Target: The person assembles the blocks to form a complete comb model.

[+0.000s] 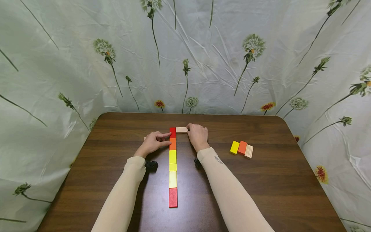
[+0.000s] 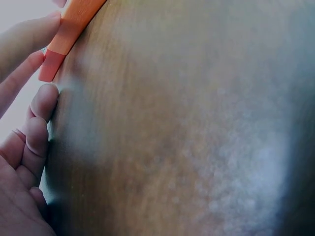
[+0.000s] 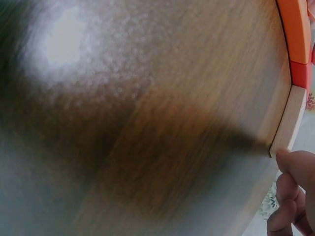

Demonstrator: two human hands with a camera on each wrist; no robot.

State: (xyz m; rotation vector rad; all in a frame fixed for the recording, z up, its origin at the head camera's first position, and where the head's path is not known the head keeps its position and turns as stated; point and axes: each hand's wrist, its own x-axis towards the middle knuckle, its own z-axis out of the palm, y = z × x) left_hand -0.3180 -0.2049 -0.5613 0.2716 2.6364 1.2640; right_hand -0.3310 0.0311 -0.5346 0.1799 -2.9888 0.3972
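Down the middle of the table runs a straight line of blocks: a red block [image 1: 172, 132] at the far end, then an orange block [image 1: 173, 144], yellow ones [image 1: 173, 157], a pale yellow block [image 1: 173, 179] and a red block [image 1: 173, 197] nearest me. My left hand [image 1: 153, 142] touches the left side of the far red and orange blocks with extended fingertips. A plain wooden block [image 1: 181, 130] lies crosswise, its left end against the far red block. My right hand [image 1: 198, 135] pinches its right end; the right wrist view shows the thumb [image 3: 295, 162] at that end.
Off to the right, a yellow block [image 1: 234, 147], an orange block [image 1: 242, 148] and plain wooden pieces [image 1: 248, 151] lie side by side on the brown wooden table [image 1: 284, 180]. Behind the far table edge hangs a flower-printed curtain [image 1: 214, 64].
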